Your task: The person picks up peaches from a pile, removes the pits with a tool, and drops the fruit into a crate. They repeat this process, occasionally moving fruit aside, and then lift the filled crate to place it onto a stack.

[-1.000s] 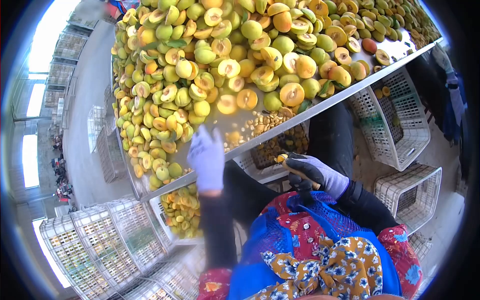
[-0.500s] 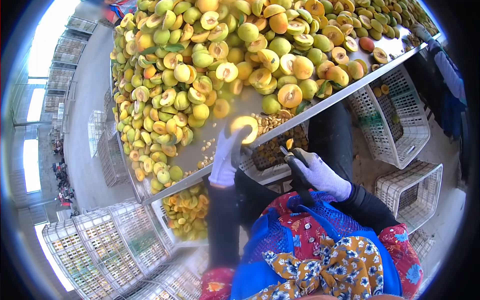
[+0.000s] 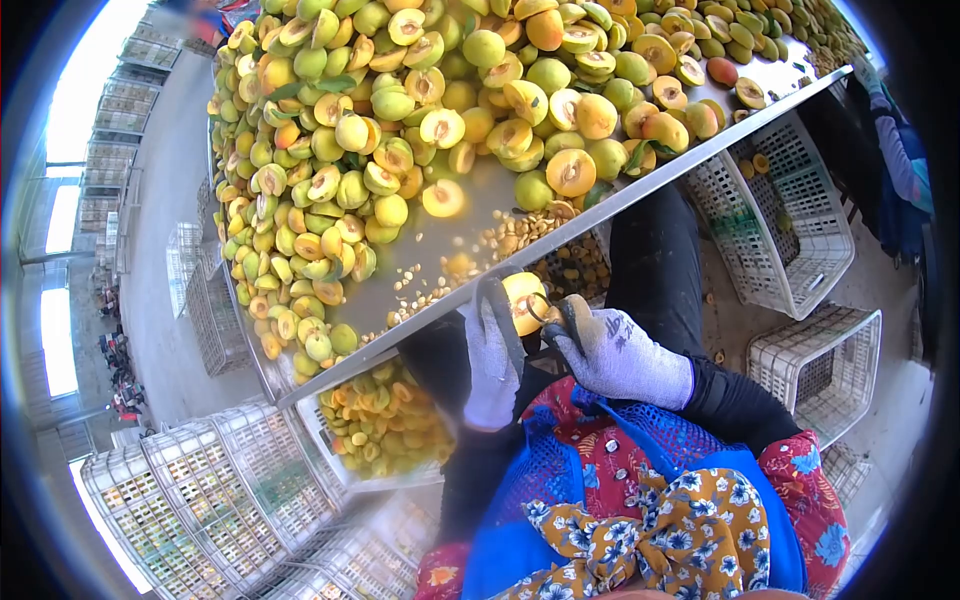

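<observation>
My left hand [image 3: 492, 355], in a pale lilac glove with dark fingers, grips a halved yellow apricot [image 3: 522, 300] just below the table's metal edge. From the right, my gloved right hand [image 3: 625, 355] meets it, closed around a small tool [image 3: 541, 309] with a dark curved end against the fruit's cut face. Fingers hide most of the tool's handle. Beyond both hands, a large heap of halved and whole green-yellow apricots [image 3: 390, 104] covers much of the metal table [image 3: 420, 258]. Loose pits [image 3: 515, 236] lie along its near side.
Below the table edge, a crate holds apricot halves [image 3: 380, 420]. White plastic crates [image 3: 215, 490] stand at the lower left, with other crates [image 3: 770, 225] at the right. Another person's gloved hand [image 3: 868, 78] is at the table's far right end.
My left hand has come from over the table down towards me with the apricot half. The tool in my right hand now meets the fruit. The view has shifted slightly.
</observation>
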Demonstrator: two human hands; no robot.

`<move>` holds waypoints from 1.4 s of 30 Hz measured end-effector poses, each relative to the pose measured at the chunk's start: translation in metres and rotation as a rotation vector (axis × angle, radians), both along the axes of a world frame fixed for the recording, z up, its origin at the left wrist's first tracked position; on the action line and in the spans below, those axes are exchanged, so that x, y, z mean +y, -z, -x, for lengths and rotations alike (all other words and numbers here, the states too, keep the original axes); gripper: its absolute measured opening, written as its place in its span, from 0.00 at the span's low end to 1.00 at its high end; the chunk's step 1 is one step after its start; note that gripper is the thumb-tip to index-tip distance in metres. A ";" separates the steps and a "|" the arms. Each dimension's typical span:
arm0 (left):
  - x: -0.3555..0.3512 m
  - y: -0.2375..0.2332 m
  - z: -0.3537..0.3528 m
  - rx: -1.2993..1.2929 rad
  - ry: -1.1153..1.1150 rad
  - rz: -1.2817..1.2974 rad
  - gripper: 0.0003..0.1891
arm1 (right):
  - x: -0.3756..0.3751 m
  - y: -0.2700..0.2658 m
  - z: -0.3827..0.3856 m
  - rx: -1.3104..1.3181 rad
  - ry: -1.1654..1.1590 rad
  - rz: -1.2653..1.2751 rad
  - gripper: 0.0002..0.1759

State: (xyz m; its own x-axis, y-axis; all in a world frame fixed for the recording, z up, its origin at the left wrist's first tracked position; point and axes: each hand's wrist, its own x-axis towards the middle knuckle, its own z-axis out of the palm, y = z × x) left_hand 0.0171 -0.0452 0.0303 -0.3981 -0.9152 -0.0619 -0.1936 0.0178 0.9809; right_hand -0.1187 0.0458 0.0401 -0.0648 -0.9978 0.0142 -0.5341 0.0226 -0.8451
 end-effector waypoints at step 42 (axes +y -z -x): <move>0.046 0.008 0.014 -0.186 -0.202 0.263 0.15 | 0.011 -0.003 0.012 -0.232 -0.126 -0.294 0.19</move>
State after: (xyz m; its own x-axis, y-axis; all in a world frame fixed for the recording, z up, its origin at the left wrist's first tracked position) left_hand 0.0034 0.0010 0.0222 -0.2122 -0.9684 0.1312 -0.3932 0.2075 0.8957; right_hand -0.1310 0.0570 0.0434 0.0900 -0.9576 -0.2738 -0.3435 0.2282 -0.9110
